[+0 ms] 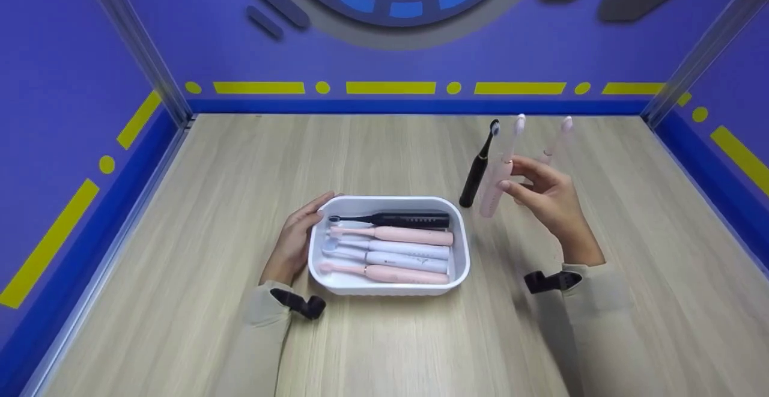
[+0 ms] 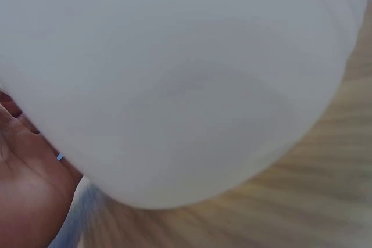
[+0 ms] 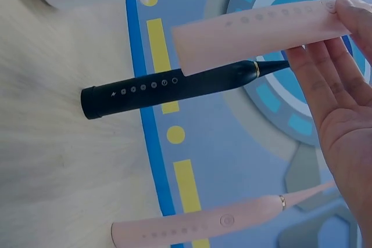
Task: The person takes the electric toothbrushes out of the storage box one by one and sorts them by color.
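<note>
Pink cylindrical toothbrush (image 1: 493,193) pinched in right hand (image 1: 551,197), left hand (image 1: 293,238) gripping white round-cornered tub (image 1: 384,290), 5 brushes (image 1: 417,236) inside

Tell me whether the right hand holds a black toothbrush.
No, the right hand pinches a pink toothbrush between thumb and fingers.

Tub (image 1: 390,290): white. On my feed, I count 2 black brushes (image 1: 474,181), 4 pink brushes (image 1: 414,235), 2 white brushes (image 1: 408,260). Table (image 1: 180,325): pale tan, wood-grain streaks. Back wall (image 1: 210,30): violet-blue, yellow bars alternating with dots. Sleeves (image 1: 258,337): beige.
</note>
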Demonstrator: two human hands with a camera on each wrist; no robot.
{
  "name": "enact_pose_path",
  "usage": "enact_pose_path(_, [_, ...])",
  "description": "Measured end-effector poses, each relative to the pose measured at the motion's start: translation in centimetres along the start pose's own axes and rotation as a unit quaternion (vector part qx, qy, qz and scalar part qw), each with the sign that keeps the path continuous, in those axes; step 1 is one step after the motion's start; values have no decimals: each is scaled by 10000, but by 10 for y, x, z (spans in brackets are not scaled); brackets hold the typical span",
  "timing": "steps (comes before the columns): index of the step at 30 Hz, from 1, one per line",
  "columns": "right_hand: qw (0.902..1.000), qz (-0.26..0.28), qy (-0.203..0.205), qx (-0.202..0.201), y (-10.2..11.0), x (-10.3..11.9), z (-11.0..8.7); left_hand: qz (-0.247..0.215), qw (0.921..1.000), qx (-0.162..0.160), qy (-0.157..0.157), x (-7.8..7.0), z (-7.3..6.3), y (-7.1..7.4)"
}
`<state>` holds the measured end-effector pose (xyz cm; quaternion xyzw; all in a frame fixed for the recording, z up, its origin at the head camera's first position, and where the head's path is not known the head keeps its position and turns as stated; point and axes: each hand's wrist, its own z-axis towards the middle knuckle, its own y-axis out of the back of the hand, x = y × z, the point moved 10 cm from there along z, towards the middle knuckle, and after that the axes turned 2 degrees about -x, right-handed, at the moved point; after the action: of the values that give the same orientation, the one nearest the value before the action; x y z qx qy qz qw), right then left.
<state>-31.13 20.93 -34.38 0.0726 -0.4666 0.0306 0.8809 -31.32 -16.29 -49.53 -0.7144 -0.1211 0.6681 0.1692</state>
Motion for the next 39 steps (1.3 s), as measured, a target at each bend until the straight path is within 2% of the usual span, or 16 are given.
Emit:
enact_pose_path(7, [9997, 66, -22, -239, 10, -1, -3, 30, 9999, -139, 41, 0, 0, 1])
enact_pose_path(17, [9990, -177, -68, -411, 20, -3, -6, 92, 9999, -74, -6, 0, 0, 2])
enact_pose_path(25, [9984, -8, 11, -567, 29, -3, -8, 113, 9999, -48, 3, 0, 0, 1])
enact_pose_path(39, [9941, -334, -301, -992, 51, -8, -13, 50, 10000, -67, 27, 1, -1, 1])
